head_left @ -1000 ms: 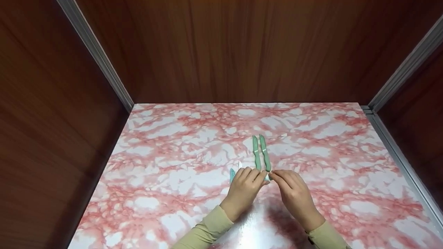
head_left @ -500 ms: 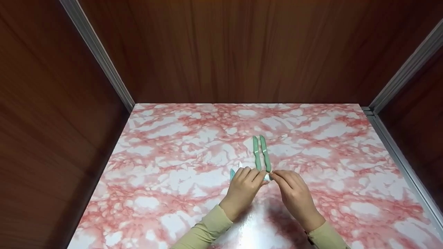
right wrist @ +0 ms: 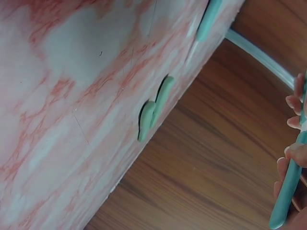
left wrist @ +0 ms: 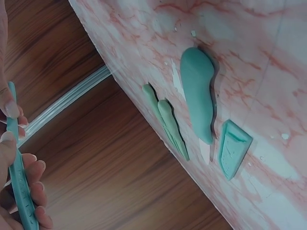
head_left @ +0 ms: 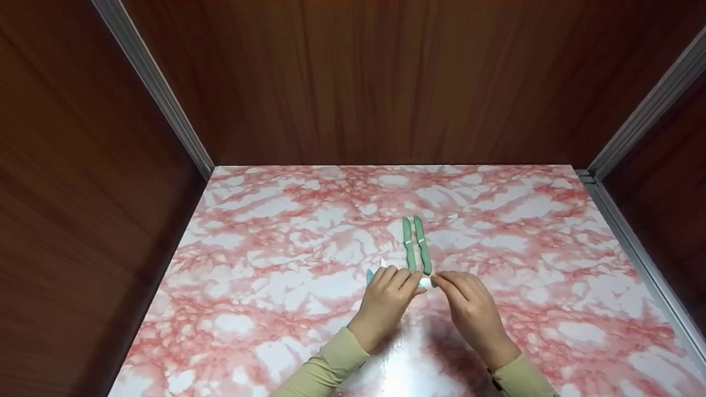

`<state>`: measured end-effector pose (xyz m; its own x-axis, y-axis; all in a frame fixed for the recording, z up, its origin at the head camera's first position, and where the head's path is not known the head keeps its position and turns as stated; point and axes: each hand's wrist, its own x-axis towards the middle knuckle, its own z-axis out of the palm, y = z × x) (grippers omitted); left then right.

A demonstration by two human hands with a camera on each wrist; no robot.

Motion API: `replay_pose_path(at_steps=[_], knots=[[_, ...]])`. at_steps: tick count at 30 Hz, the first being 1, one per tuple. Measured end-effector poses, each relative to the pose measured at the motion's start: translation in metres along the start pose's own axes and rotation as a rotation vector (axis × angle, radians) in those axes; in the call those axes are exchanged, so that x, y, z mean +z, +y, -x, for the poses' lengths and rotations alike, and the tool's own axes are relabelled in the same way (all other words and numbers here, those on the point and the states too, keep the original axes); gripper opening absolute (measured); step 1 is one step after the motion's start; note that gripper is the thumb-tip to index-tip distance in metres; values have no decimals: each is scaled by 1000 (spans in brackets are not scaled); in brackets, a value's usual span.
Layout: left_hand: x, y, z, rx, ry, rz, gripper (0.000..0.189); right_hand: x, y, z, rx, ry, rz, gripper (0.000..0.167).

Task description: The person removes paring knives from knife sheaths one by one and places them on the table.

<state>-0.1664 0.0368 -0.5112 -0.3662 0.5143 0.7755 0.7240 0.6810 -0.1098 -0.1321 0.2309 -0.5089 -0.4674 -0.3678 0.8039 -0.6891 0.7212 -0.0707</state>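
Teal knife in hand: held up above the table in front of the person, its smooth handle (right wrist: 288,191) at one end and a cover (left wrist: 23,191) with a row of small marks at the other; a short white stretch (head_left: 425,282) shows between them, and I can't tell how far the blade sits inside.
Left hand (head_left: 386,295): fingers curled round the cover, thumb pressed along it.
Right hand (head_left: 471,303): thumb and fingers pinching the handle, just beside the left fingertips.
Second teal knife (left wrist: 197,91): lying on the table, mostly hidden from above by the left hand; its bulging handle is toward the person and its bare pale blade (left wrist: 205,152) points to the far side.
Loose teal cover (left wrist: 235,148): flat on the table just beside that blade, on its left, a small gap between.
Green pair: the left green knife (head_left: 408,242) and the right green knife (head_left: 422,242) lie nearly parallel just beyond the hands, close but apart, a pale band across each.
Tabletop (head_left: 248,331): red and white, marbled, with a bright glare near the front.
Walls: dark wood panels (head_left: 353,82), with grey metal strips (head_left: 157,94) at the corners.
Sleeves (head_left: 325,361): pale olive, reaching to both wrists.
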Motion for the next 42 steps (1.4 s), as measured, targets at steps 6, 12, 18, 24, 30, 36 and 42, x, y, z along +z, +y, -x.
replay_pose_path(at_steps=[6, 12, 18, 24, 30, 36, 42], knots=[[-1, -1, -1, -8, -8, 5, 30, -1, 1, -1, 5, 2, 4, 29], [-1, -2, -3, -12, -13, 9, 28, -1, 2, -2, 11, -7, 10, 29], [-2, -5, -5, -17, -6, 23, 29, -3, 2, -4, 13, -13, 9, 29], [-4, -6, -7, -23, -13, 25, 28, -4, 2, -5, 19, -26, 7, 30], [-4, -7, -7, -24, -17, 36, 28, -6, 2, -5, 29, -38, 11, 31], [-4, -6, -5, -36, -21, 72, 28, -5, 3, -4, 14, -19, 12, 30], [-3, -7, -4, -45, -6, 95, 29, -5, 4, -3, 14, -21, 19, 30]])
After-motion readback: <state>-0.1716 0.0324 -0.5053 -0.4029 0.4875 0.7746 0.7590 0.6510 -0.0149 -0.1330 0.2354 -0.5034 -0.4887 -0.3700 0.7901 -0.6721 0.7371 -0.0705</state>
